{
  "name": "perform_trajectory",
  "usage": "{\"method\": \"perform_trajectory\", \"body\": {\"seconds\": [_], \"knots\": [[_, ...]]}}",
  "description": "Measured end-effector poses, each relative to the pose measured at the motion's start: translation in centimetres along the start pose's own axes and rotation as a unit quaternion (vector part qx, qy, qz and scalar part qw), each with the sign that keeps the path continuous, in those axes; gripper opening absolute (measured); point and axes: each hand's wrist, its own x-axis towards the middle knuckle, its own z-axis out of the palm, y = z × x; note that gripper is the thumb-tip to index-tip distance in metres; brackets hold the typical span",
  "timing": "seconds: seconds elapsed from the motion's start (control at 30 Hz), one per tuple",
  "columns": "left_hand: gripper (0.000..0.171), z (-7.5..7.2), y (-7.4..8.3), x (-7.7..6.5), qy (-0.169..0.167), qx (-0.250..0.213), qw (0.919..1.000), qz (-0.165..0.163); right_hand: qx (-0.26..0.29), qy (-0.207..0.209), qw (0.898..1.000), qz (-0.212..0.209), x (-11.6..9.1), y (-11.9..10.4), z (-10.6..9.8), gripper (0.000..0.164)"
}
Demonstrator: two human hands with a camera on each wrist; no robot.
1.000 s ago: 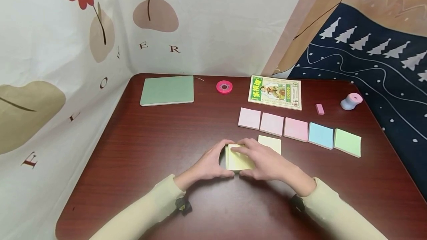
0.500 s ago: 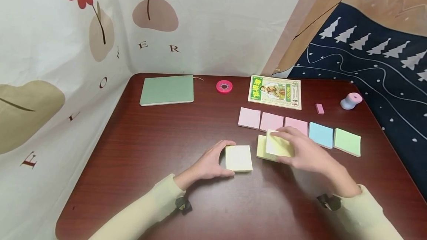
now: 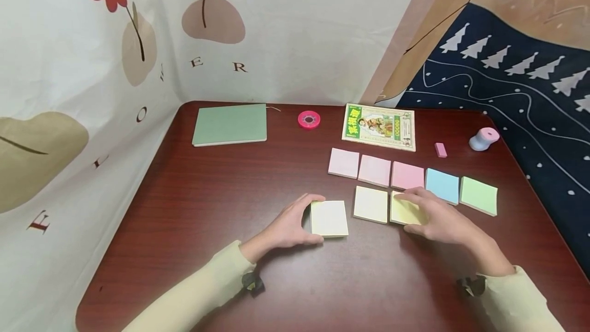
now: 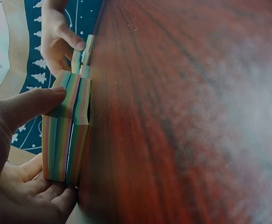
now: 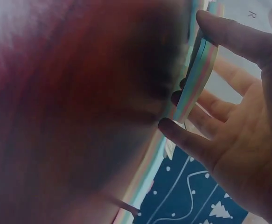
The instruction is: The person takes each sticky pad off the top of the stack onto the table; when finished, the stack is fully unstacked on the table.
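Observation:
In the head view, my left hand (image 3: 287,225) grips a small stack of sticky note pads (image 3: 329,218) by two opposite sides, thumb at the near edge. Striped, many-coloured edges show on this stack (image 4: 57,144) in the left wrist view. My right hand (image 3: 440,215) pinches a pale yellow sticky note pad (image 3: 406,213) between thumb and fingers. The right wrist view shows that pad's striped edge (image 5: 198,79) close over the tabletop. Between the hands lies another pale yellow pad (image 3: 371,204), right beside the pinched one.
Behind the hands runs a slanting row of pads: two pale pink (image 3: 343,162), a deeper pink (image 3: 407,175), a blue (image 3: 442,185) and a green (image 3: 479,196). Farther back are a green notebook (image 3: 230,124), red tape (image 3: 309,120), a printed booklet (image 3: 379,127), a pink eraser (image 3: 440,150) and a spool (image 3: 484,139).
My right hand has lifted a pale yellow pad off the stack and carried it right, over the middle pad, to the spot beside it. My left hand keeps its hold on the stack.

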Motion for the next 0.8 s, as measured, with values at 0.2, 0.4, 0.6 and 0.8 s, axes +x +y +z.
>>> {"method": "perform_trajectory", "body": {"seconds": [0.2, 0.4, 0.6, 0.8], "knots": [[0.086, 0.0, -0.1, 0.0, 0.002, -0.001, 1.0000, 0.004, -0.021, 0.002, 1.000, -0.011, 0.1, 0.0, 0.6, 0.067], [0.086, 0.0, -0.1, 0.0, 0.004, 0.001, 1.0000, 0.003, -0.033, 0.004, 0.999, -0.013, 0.1, 0.0, 0.8, 0.066], [0.086, 0.0, -0.2, 0.0, 0.004, 0.004, 1.0000, 0.004, -0.037, 0.001, 0.999, -0.008, 0.2, -0.2, 0.6, 0.067], [0.086, 0.0, 0.0, 0.0, 0.002, 0.001, 1.0000, -0.001, -0.034, -0.002, 0.999, 0.007, 0.2, -1.2, -0.7, 0.065]]}}
